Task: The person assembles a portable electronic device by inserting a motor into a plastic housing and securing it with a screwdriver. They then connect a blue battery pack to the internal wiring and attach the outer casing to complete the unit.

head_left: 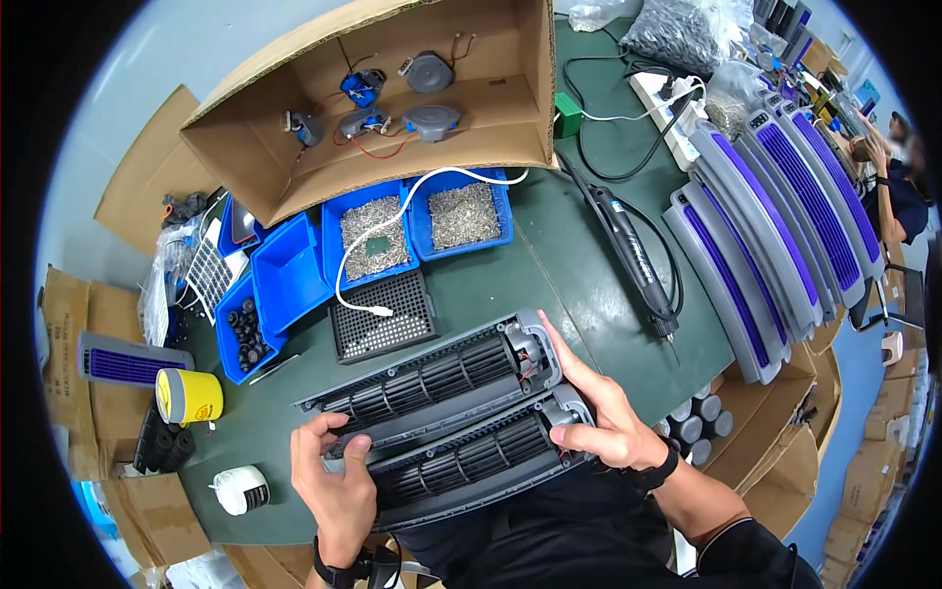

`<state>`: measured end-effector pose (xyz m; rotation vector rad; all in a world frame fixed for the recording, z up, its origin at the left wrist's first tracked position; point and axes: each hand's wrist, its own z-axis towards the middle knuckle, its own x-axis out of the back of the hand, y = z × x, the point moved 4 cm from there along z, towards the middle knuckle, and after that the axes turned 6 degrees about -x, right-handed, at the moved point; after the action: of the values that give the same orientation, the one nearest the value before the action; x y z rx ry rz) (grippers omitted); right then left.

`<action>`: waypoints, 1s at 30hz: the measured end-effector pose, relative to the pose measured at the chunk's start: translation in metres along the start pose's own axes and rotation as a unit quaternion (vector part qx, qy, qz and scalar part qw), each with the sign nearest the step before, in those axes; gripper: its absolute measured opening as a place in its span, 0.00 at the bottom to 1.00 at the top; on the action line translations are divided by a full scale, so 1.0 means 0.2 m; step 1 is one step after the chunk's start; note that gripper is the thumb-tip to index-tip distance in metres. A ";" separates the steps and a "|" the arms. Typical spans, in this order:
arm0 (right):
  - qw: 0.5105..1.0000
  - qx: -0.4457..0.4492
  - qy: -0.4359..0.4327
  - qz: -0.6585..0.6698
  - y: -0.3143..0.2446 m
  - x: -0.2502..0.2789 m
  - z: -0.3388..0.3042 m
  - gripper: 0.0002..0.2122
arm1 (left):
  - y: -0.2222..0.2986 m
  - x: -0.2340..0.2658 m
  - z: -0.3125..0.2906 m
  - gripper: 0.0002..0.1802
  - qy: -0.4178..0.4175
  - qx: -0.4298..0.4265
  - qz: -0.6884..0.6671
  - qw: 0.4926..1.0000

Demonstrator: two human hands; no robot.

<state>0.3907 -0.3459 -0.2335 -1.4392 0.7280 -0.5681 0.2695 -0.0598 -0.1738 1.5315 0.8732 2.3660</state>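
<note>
Two long grey fan housings lie side by side in front of me, their inner sides facing up and black ribbed blower wheels showing. The far housing point(427, 385) rests at the table's near edge. Closer to my body is the near housing point(471, 461). My right hand point(610, 424) grips the right ends of both, its thumb on the near one and its fingers behind the far one. At the left ends, my left hand point(334, 476) has thumb and forefinger closed about a grey end part; exactly what is pinched is partly hidden.
Beyond the housings are a black perforated tray point(385, 316), blue bins of screws point(463, 214) and a cardboard box point(368, 118) holding small motors. An electric screwdriver point(633, 250) lies right of them, beside stacked purple-and-grey fans point(775, 226). A white jar point(240, 489) stands left.
</note>
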 end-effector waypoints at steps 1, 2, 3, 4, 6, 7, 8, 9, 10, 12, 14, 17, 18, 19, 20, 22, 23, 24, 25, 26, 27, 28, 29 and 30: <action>1.000 0.003 -0.001 -0.001 0.00 0.00 0.00 0.51 | 0.00 0.00 0.00 0.17 -0.002 0.000 -0.002 1.000; 1.000 0.006 -0.002 -0.002 0.00 0.00 0.00 0.51 | -0.01 0.00 0.00 0.17 -0.004 -0.001 -0.003 1.000; 1.000 0.009 -0.003 -0.003 0.00 0.00 0.00 0.51 | -0.01 0.00 0.00 0.18 -0.006 -0.001 -0.005 1.000; 1.000 0.011 -0.004 0.004 0.00 0.00 0.00 0.51 | -0.01 0.01 0.01 0.20 -0.012 0.004 0.002 1.000; 1.000 0.016 -0.006 0.016 0.01 0.01 -0.01 0.51 | -0.02 0.02 0.01 0.25 -0.023 0.013 0.015 1.000; 1.000 0.015 -0.002 0.025 0.01 0.01 -0.01 0.51 | -0.02 0.02 0.01 0.27 -0.025 0.024 -0.002 0.999; 0.999 0.014 0.002 0.034 0.01 0.01 -0.01 0.51 | -0.03 0.03 0.02 0.29 -0.027 0.035 -0.019 0.999; 0.999 0.013 0.005 0.043 0.01 0.00 -0.01 0.51 | -0.04 0.04 0.02 0.32 -0.030 0.046 -0.037 0.998; 0.998 0.024 0.014 0.048 0.01 0.00 -0.01 0.51 | -0.05 0.05 0.03 0.35 -0.053 0.036 -0.037 0.997; 0.997 0.027 0.039 0.064 -0.01 -0.01 -0.02 0.51 | -0.01 0.06 0.03 0.35 -0.044 0.046 -0.054 0.997; 0.996 0.047 0.059 0.057 -0.01 -0.02 -0.03 0.50 | -0.01 0.08 0.02 0.37 -0.043 0.043 -0.052 0.997; 0.997 0.060 0.054 -0.016 -0.01 -0.03 -0.02 0.49 | -0.01 0.16 0.00 0.39 -0.010 0.055 0.006 0.998; 0.996 0.050 0.063 -0.029 -0.02 -0.02 -0.04 0.49 | -0.03 0.19 0.00 0.38 -0.018 0.077 -0.013 0.997; 0.996 0.049 0.061 -0.036 -0.02 -0.03 -0.04 0.49 | -0.06 0.24 0.02 0.37 -0.016 0.066 -0.003 0.998; 0.995 0.057 0.069 -0.030 -0.01 -0.02 -0.04 0.49 | -0.10 0.29 0.06 0.36 -0.015 0.056 0.013 0.998; 0.994 0.049 0.094 -0.007 -0.02 -0.03 -0.04 0.49 | -0.20 0.40 0.16 0.31 -0.008 0.055 0.054 0.997; 0.994 0.036 0.102 0.006 -0.04 -0.04 -0.04 0.50 | -0.25 0.46 0.22 0.28 -0.005 0.055 0.076 0.996; 0.994 0.021 0.106 0.007 -0.01 -0.03 -0.04 0.50 | -0.33 0.49 0.27 0.26 0.004 0.048 0.088 0.995; 0.993 0.004 0.115 0.002 0.01 -0.02 -0.04 0.51 | -0.41 0.50 0.35 0.24 0.013 0.057 0.060 0.997; 0.993 0.003 0.115 0.001 0.01 -0.03 -0.03 0.51 | -0.45 0.52 0.42 0.24 -0.003 0.072 0.061 0.996; 0.993 0.002 0.115 0.001 0.01 -0.04 -0.03 0.51 | -0.56 0.50 0.50 0.23 -0.018 0.055 0.025 0.998; 0.993 0.001 0.120 -0.004 0.01 -0.03 -0.02 0.51 | -0.59 0.45 0.58 0.23 -0.012 -0.002 0.069 0.998; 0.993 0.002 0.122 -0.005 0.01 -0.04 -0.02 0.52 | -0.62 0.39 0.64 0.22 -0.029 -0.019 0.052 0.998; 0.992 0.002 0.125 -0.006 0.01 -0.03 -0.02 0.52 | -0.64 0.32 0.71 0.21 -0.051 -0.040 0.076 0.995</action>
<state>0.3838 -0.3442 -0.2340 -1.3838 0.9146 -0.7684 0.3463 0.1253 -0.1562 1.7247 0.6523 2.3682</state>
